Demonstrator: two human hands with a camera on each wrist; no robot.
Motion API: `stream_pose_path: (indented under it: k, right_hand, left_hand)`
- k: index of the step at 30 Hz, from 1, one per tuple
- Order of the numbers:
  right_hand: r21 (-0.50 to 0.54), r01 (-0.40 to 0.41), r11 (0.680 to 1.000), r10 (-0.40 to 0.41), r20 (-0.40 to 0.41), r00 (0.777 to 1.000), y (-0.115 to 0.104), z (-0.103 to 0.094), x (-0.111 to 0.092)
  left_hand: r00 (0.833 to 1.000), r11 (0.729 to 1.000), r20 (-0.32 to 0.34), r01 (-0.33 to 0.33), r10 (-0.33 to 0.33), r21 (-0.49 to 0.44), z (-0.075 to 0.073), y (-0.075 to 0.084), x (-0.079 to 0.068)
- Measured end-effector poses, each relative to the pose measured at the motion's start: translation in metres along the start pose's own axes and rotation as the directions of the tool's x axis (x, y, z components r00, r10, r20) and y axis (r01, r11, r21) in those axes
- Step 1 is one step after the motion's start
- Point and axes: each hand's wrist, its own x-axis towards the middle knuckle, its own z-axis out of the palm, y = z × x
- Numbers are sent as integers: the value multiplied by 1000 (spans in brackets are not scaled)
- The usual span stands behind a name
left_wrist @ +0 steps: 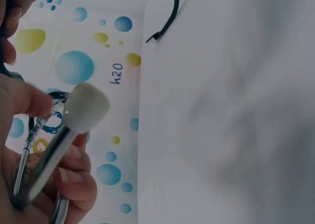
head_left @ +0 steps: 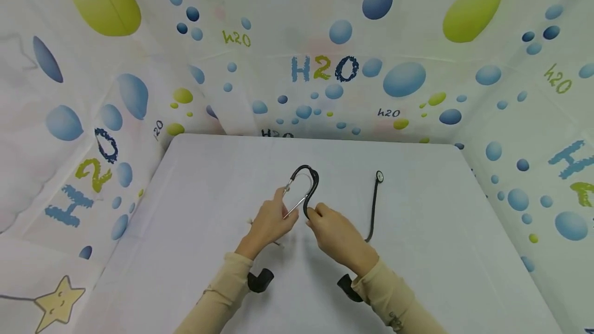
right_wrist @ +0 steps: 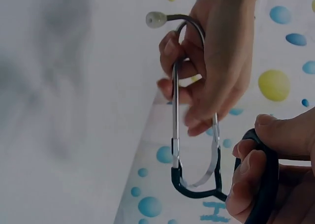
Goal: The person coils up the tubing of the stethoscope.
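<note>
A stethoscope with black tubing and silver metal ear tubes is held up between both hands over the white table. My left hand grips the ear tubes, its fingers curled round one of them in the right wrist view. A pale ear tip juts out past that hand. With thumb and fingers my right hand pinches the black tubing just below the Y-shaped fork. From there the tubing passes behind the right hand and runs out to the round chest piece at the right.
The white table spreads under both hands. Behind it and at its sides hangs a white curtain printed with blue and green drops and H2O lettering. Black wrist devices sit beneath both sleeves.
</note>
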Motion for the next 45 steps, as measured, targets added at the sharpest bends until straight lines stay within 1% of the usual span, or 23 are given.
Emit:
stream_pose_path:
  k: [2,4,9,12,16,23,27,30,32,35,37,39,40,43,45]
  right_hand:
    - [12,4,1000,-5,8,1000,-1,1,1]
    - [21,5,1000,-6,20,1000,-2,2,3]
    - [44,4,999,-6,35,999,-3,8,8]
    - [56,9,998,-11,31,999,-4,13,10]
    - [85,0,996,-3,31,1000,-3,17,11]
    - [125,-23,992,20,24,1000,-1,23,12]
    - [123,-17,992,17,-1,1000,0,28,13]
    - [126,-21,992,23,-16,1000,0,30,12]
    - [135,-35,990,36,-4,999,0,30,11]
    - [167,-69,984,65,29,997,1,28,9]
    - [192,-102,976,97,34,995,3,26,8]
    - [217,-151,964,156,-4,988,5,25,7]
    - [233,-180,956,193,-32,981,7,24,7]
    - [301,-250,920,296,-119,948,15,20,6]
    - [343,-268,900,336,-154,929,21,16,5]
  left_hand:
    - [1000,999,19,5,-5,-37,-1,2,1]
    - [999,995,38,16,-12,-98,-2,3,1]
    - [994,968,106,54,-29,-246,-3,7,3]
    - [991,953,129,63,-26,-296,-4,11,3]
    - [992,948,127,48,-8,-314,-5,14,3]
    - [996,953,93,22,7,-301,-4,15,3]
    - [996,960,83,-10,34,-281,-2,15,2]
    - [996,964,75,-17,39,-265,-2,17,1]
    - [998,964,53,-14,29,-264,-3,17,0]
    - [1000,968,3,-5,5,-253,-5,15,-1]
    - [1000,976,-28,-11,5,-216,-5,13,-1]
    - [998,985,-59,-19,9,-170,-6,10,0]
    - [997,989,-75,-26,15,-149,-6,9,0]
    - [993,993,-116,-42,29,-110,-8,6,-1]
    - [990,993,-134,-53,39,-109,-11,4,-2]
